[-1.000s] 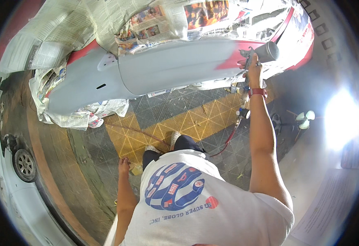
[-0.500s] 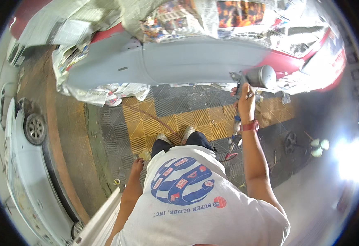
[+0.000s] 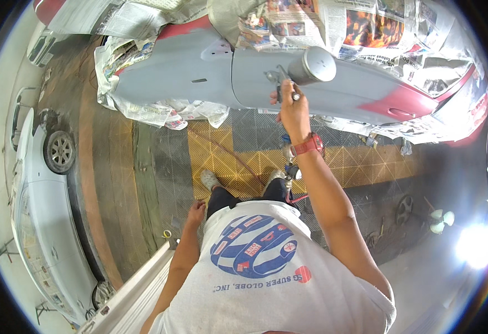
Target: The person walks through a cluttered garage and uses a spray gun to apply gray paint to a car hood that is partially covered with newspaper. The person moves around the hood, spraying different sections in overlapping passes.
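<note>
My right hand (image 3: 294, 110) grips a spray gun (image 3: 281, 77) with a round grey metal cup (image 3: 313, 65) tilted to its right. The gun is held over the side of a car (image 3: 177, 75), whose grey panels turn red toward both ends. Below that hand hang a hose fitting and gauge (image 3: 293, 170), joined to a red hose. My left hand (image 3: 197, 211) is low beside my left thigh, fingers curled; whether it holds anything is hidden. Printed newspaper sheets (image 3: 305, 25) cover the car's upper part and line its lower edge.
Black and yellow ridged tiles (image 3: 216, 150) make up the floor under my feet. Parked at the left is a light-coloured car (image 3: 46, 211). To the right are a bright lamp (image 3: 477, 245), a small fan (image 3: 441, 221) and a wheel-like disc (image 3: 404, 207).
My right hand has carried the spray gun leftward along the car's side and farther out over the grey panel. The view has shifted left. My left hand stays low at my side.
</note>
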`<action>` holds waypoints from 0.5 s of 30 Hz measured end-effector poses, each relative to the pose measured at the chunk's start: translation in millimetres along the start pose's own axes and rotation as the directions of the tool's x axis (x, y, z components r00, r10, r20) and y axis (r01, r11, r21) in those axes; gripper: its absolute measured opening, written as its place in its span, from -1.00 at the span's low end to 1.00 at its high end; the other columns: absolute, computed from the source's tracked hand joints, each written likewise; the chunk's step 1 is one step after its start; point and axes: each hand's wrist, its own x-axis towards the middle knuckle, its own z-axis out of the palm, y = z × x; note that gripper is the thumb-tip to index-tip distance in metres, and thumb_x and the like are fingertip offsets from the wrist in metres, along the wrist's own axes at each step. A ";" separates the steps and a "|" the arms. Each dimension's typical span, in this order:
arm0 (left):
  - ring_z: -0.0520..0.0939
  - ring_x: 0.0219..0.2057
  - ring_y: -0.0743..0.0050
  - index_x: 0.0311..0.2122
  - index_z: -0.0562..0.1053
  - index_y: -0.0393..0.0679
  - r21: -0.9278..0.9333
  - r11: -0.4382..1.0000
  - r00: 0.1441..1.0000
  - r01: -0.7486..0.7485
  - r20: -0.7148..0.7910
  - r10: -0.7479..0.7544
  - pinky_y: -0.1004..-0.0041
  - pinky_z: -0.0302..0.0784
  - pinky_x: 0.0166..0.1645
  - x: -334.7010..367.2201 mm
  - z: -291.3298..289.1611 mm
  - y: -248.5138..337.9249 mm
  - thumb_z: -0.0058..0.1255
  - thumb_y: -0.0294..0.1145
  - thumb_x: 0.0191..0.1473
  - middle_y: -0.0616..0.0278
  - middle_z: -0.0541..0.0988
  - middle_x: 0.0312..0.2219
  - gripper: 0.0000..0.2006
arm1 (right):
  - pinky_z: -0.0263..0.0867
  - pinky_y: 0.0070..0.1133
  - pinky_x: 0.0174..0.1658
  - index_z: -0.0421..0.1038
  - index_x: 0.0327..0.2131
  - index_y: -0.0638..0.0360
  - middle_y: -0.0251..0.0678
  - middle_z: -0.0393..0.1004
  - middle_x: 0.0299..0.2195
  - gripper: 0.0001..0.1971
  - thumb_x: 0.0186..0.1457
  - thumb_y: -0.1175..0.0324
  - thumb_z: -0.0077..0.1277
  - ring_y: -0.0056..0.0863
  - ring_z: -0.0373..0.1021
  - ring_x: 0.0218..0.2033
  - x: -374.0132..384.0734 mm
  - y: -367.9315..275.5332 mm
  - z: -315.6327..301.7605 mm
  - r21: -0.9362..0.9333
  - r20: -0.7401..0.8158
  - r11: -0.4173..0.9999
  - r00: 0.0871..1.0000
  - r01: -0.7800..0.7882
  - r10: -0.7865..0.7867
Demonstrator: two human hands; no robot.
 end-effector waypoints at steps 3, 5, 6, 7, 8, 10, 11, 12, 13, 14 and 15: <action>0.69 -0.01 0.24 0.12 0.56 -0.26 -0.043 0.998 0.999 0.048 0.024 -0.047 0.31 0.54 0.14 16.4 -30.5 -42.2 0.06 -0.29 0.30 0.05 0.71 -0.08 -0.63 | 0.31 -0.65 -0.68 0.48 0.03 0.42 -0.25 0.62 -0.41 -0.41 0.50 -0.06 -0.17 -0.63 0.46 -0.58 -4.0 -19.9 62.7 -0.001 0.028 1.000 1.000 -0.003 0.003; 0.69 -0.01 0.23 0.13 0.56 -0.26 -0.034 0.998 0.996 0.048 0.078 -0.046 0.30 0.54 0.14 35.9 -61.3 -70.1 0.06 -0.28 0.30 0.07 0.70 -0.05 -0.62 | 0.34 -0.64 -0.67 0.47 0.07 0.42 -0.23 0.62 -0.41 -0.40 0.50 -0.06 -0.18 -0.62 0.51 -0.53 -5.8 -20.7 102.4 -0.015 0.049 1.000 0.999 0.014 -0.013; 0.68 -0.01 0.23 0.13 0.56 -0.26 -0.031 0.998 0.993 0.054 0.111 -0.050 0.29 0.54 0.14 44.7 -77.8 -88.1 0.06 -0.27 0.30 0.08 0.70 -0.03 -0.62 | 0.35 -0.64 -0.67 0.47 0.07 0.42 -0.22 0.62 -0.41 -0.39 0.50 -0.07 -0.18 -0.61 0.52 -0.51 -12.1 -24.0 123.6 -0.020 0.061 1.000 0.998 -0.009 0.010; 0.68 -0.04 0.23 0.13 0.55 -0.24 -0.115 0.986 0.989 0.117 0.105 -0.105 0.29 0.54 0.12 53.5 -95.1 -109.7 0.05 -0.27 0.30 0.11 0.69 -0.04 -0.62 | 0.35 -0.64 -0.67 0.47 0.07 0.42 -0.22 0.62 -0.40 -0.39 0.50 -0.08 -0.19 -0.61 0.53 -0.50 -17.9 -31.2 143.9 -0.025 0.073 0.999 0.997 -0.028 0.030; 0.68 -0.06 0.23 0.13 0.55 -0.23 -0.205 0.963 0.983 0.177 0.091 -0.161 0.28 0.55 0.10 64.5 -114.3 -133.0 0.05 -0.27 0.31 0.13 0.69 -0.04 -0.62 | 0.35 -0.64 -0.66 0.47 0.08 0.42 -0.21 0.63 -0.40 -0.38 0.50 -0.09 -0.19 -0.60 0.54 -0.49 -21.1 -37.9 165.3 -0.025 0.097 0.999 0.994 -0.041 0.043; 0.67 -0.11 0.23 0.13 0.55 -0.21 -0.276 0.935 0.974 0.223 0.093 -0.205 0.28 0.56 0.05 90.8 -151.5 -146.3 0.04 -0.27 0.31 0.17 0.67 -0.05 -0.63 | 0.36 -0.62 -0.66 0.47 0.03 0.41 -0.20 0.64 -0.38 -0.36 0.49 -0.13 -0.20 -0.56 0.57 -0.45 -25.6 -43.4 193.1 0.016 0.099 0.999 0.994 -0.036 0.034; 0.66 -0.13 0.24 0.14 0.54 -0.20 -0.258 0.941 0.975 0.220 0.093 -0.202 0.27 0.56 0.03 98.2 -173.2 -149.1 0.04 -0.26 0.31 0.17 0.67 -0.06 -0.63 | 0.38 -0.61 -0.66 0.47 0.02 0.43 -0.20 0.64 -0.38 -0.36 0.49 -0.13 -0.19 -0.56 0.58 -0.45 -24.3 -44.5 200.8 0.045 0.099 0.998 0.994 -0.046 0.042; 0.65 -0.15 0.24 0.14 0.54 -0.18 -0.233 0.947 0.974 0.223 0.088 -0.208 0.27 0.56 0.00 101.0 -196.8 -154.6 0.03 -0.26 0.31 0.18 0.66 -0.07 -0.63 | 0.39 -0.61 -0.65 0.48 0.01 0.44 -0.20 0.64 -0.38 -0.36 0.49 -0.13 -0.18 -0.57 0.58 -0.44 -24.8 -43.1 207.0 0.082 0.101 0.994 0.993 -0.067 0.058; 0.64 -0.16 0.25 0.14 0.54 -0.18 -0.272 0.931 0.970 0.245 0.081 -0.231 0.28 0.56 -0.01 108.5 -222.5 -163.8 0.03 -0.26 0.31 0.17 0.65 -0.08 -0.63 | 0.38 -0.61 -0.67 0.48 0.00 0.41 -0.18 0.65 -0.37 -0.39 0.50 -0.10 -0.19 -0.56 0.58 -0.44 -23.3 -46.6 212.6 0.086 0.081 0.994 0.995 -0.068 0.061; 0.64 -0.17 0.26 0.15 0.53 -0.19 -0.310 0.913 0.964 0.265 0.076 -0.254 0.28 0.56 -0.03 114.1 -246.8 -172.9 0.02 -0.27 0.31 0.16 0.65 -0.09 -0.63 | 0.39 -0.60 -0.67 0.48 0.00 0.39 -0.18 0.65 -0.37 -0.40 0.50 -0.10 -0.19 -0.56 0.59 -0.44 -23.1 -49.8 214.5 0.062 0.035 0.995 0.997 -0.073 0.071; 0.63 -0.18 0.26 0.15 0.53 -0.19 -0.351 0.894 0.960 0.277 0.066 -0.272 0.29 0.56 -0.05 122.1 -266.7 -176.9 0.01 -0.27 0.31 0.15 0.64 -0.09 -0.62 | 0.39 -0.60 -0.67 0.48 0.00 0.38 -0.18 0.65 -0.37 -0.40 0.50 -0.10 -0.19 -0.56 0.59 -0.44 -22.5 -53.9 215.8 0.042 -0.011 0.997 0.997 -0.072 0.072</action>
